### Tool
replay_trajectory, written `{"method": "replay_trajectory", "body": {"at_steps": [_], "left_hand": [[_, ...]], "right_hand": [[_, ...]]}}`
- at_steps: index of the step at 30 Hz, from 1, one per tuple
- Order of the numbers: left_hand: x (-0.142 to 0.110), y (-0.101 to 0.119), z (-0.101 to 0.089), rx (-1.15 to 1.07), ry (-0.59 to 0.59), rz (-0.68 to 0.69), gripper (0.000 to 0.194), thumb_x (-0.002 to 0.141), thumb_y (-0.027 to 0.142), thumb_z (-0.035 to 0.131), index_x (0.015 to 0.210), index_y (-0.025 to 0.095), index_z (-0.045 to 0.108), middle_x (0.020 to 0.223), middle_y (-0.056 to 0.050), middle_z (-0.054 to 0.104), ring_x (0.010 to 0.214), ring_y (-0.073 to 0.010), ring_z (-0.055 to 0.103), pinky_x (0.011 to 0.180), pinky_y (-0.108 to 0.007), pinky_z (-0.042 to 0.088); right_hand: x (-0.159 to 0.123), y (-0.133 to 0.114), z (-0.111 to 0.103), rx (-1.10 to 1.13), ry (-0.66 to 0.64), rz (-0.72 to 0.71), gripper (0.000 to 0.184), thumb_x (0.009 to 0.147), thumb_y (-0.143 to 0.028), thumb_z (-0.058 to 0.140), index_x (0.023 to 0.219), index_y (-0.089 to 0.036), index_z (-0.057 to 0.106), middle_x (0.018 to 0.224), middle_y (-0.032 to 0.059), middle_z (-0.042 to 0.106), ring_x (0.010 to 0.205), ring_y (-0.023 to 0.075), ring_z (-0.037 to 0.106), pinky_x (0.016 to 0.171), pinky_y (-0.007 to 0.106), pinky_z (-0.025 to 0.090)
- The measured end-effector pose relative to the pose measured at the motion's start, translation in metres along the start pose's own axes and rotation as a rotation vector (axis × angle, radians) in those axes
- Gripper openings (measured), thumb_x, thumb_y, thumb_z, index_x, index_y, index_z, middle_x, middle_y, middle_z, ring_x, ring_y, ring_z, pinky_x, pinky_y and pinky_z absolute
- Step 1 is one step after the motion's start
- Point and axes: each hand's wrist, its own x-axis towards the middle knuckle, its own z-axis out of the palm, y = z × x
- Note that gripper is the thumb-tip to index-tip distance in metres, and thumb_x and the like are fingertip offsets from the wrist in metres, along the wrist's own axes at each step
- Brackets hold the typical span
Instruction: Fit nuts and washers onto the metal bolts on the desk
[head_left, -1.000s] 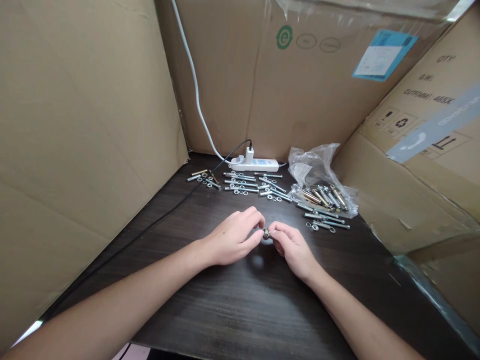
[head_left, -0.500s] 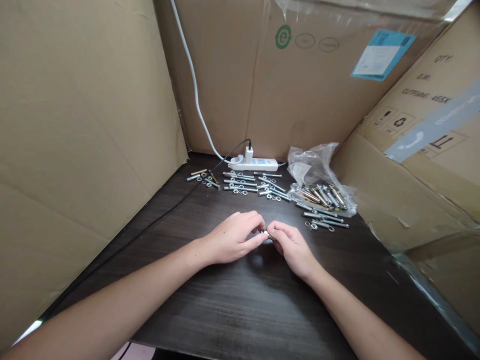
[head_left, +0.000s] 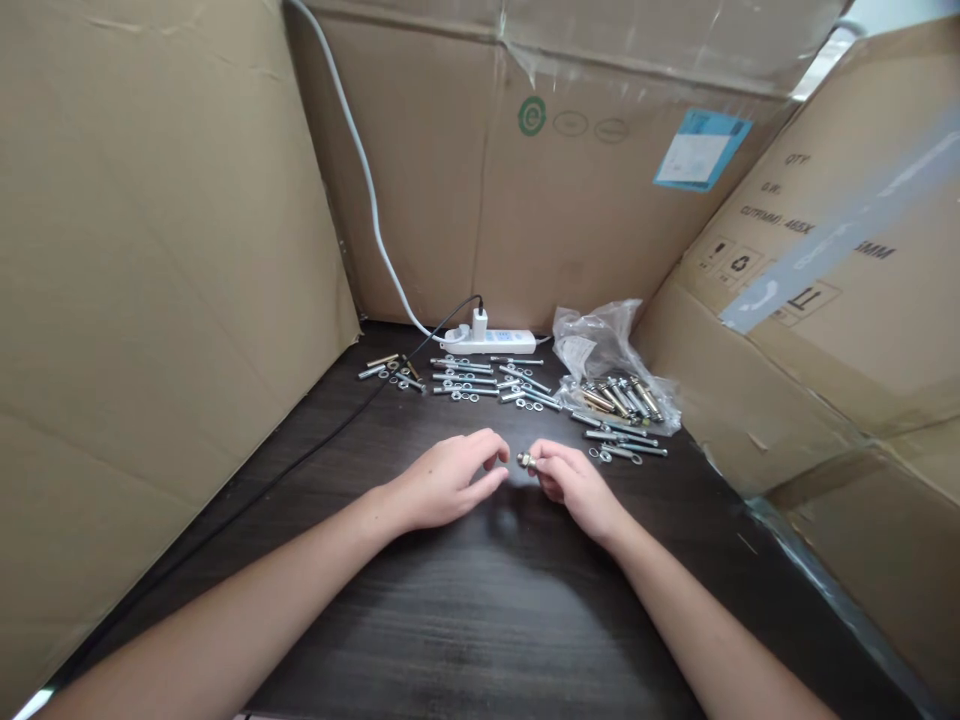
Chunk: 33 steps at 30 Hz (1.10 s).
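Note:
My right hand (head_left: 571, 482) pinches an expansion bolt (head_left: 527, 461) between thumb and fingers. The bolt's nut end points left, out of the grip; the rest is hidden inside the fingers. Just left of that end, my left hand (head_left: 459, 478) hovers with thumb and fingers curved apart and nothing between them. Farther back on the dark table (head_left: 450, 620) lie rows of silvery bolts (head_left: 465, 378), sleeves, nuts and washers. More bolts and rings (head_left: 619, 437) lie behind my right hand, and a small group of brassy and silvery parts (head_left: 393, 370) sits at the back left.
A clear plastic bag (head_left: 596, 345) holding several bolts (head_left: 622, 397) lies at the back right. A white power strip (head_left: 491, 342) with a plugged-in charger stands at the back. A black cable (head_left: 300, 455) crosses the left side. Cardboard walls (head_left: 420, 180) enclose the table.
My left fingers have come off the bolt and drawn a little left, opening a gap. The bolt stays in my right hand. The view has shifted, so the background sits farther left and lower.

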Motion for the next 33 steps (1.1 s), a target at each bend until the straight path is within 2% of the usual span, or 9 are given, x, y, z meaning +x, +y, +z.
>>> {"method": "replay_trajectory", "body": {"at_steps": [2,5,9,12,15,20,27,29,33], "left_hand": [[0.000,-0.003,-0.002,-0.005,0.015,-0.041,0.012,0.092,0.028,0.043,0.098,0.021,0.051,0.091,0.000,0.059,0.078,-0.0138,0.054,0.068,-0.024,0.041],[0.000,-0.008,-0.004,-0.008,0.026,-0.075,0.012,0.092,0.028,0.042,0.096,0.021,0.051,0.090,0.000,0.059,0.076,-0.0137,0.054,0.065,-0.024,0.041],[-0.001,-0.011,-0.004,-0.007,0.012,-0.067,0.011,0.090,0.025,0.042,0.095,0.022,0.052,0.089,0.001,0.059,0.075,-0.0136,0.054,0.066,-0.024,0.041],[-0.001,-0.012,-0.004,0.005,0.004,-0.058,0.012,0.090,0.023,0.042,0.095,0.022,0.052,0.091,0.001,0.059,0.077,-0.0136,0.055,0.067,-0.024,0.042],[-0.001,-0.013,-0.005,0.013,0.001,-0.057,0.013,0.089,0.022,0.041,0.094,0.022,0.053,0.093,0.000,0.060,0.079,-0.0140,0.057,0.069,-0.025,0.042],[-0.001,-0.015,-0.007,0.022,0.008,-0.075,0.015,0.089,0.022,0.040,0.094,0.021,0.054,0.094,0.000,0.061,0.081,-0.0150,0.058,0.069,-0.025,0.043],[0.000,-0.022,-0.005,0.017,0.011,-0.082,0.016,0.089,0.022,0.040,0.094,0.021,0.055,0.094,-0.001,0.062,0.082,-0.0154,0.058,0.073,-0.027,0.045],[0.000,-0.024,-0.005,0.020,0.011,-0.078,0.015,0.089,0.023,0.040,0.092,0.021,0.055,0.093,0.000,0.062,0.082,-0.0152,0.058,0.073,-0.026,0.044],[0.000,-0.026,-0.003,0.025,0.004,-0.064,0.015,0.089,0.022,0.041,0.088,0.021,0.055,0.091,0.000,0.062,0.081,-0.0147,0.057,0.073,-0.026,0.044]], "right_hand": [[0.005,-0.001,-0.017,-0.083,0.148,-0.036,0.020,0.081,-0.036,0.045,0.069,-0.020,0.046,0.053,-0.0066,0.034,0.047,0.0096,0.030,0.046,0.023,0.025],[0.016,-0.002,-0.057,-0.419,0.380,-0.119,0.022,0.081,-0.040,0.047,0.072,-0.020,0.051,0.060,-0.0026,0.048,0.055,0.0127,0.043,0.054,0.024,0.034],[0.035,0.005,-0.120,-0.872,0.672,0.027,0.024,0.080,-0.040,0.050,0.079,-0.019,0.062,0.072,0.0052,0.064,0.066,0.0191,0.056,0.061,0.029,0.039],[0.050,0.014,-0.150,-1.037,0.768,0.054,0.029,0.081,-0.039,0.049,0.084,-0.017,0.067,0.084,0.0108,0.070,0.078,0.0228,0.062,0.067,0.030,0.043],[0.061,0.020,-0.159,-1.088,0.789,0.070,0.030,0.081,-0.038,0.049,0.087,-0.016,0.070,0.089,0.0133,0.071,0.081,0.0253,0.063,0.069,0.032,0.044],[0.065,0.025,-0.157,-1.139,0.760,0.096,0.029,0.079,-0.032,0.049,0.091,-0.017,0.071,0.093,0.0135,0.070,0.084,0.0260,0.062,0.072,0.034,0.044],[0.041,0.013,-0.148,-1.125,0.711,0.073,0.033,0.080,-0.027,0.044,0.099,-0.016,0.069,0.099,0.0126,0.068,0.089,0.0251,0.061,0.074,0.032,0.043],[0.027,0.008,-0.145,-1.080,0.654,0.099,0.031,0.079,-0.027,0.045,0.097,-0.017,0.069,0.090,0.0099,0.070,0.082,0.0232,0.062,0.071,0.031,0.043],[0.000,0.007,-0.143,-1.014,0.437,0.141,0.025,0.076,-0.030,0.050,0.088,-0.019,0.069,0.081,0.0061,0.070,0.073,0.0207,0.062,0.066,0.029,0.043]]}}
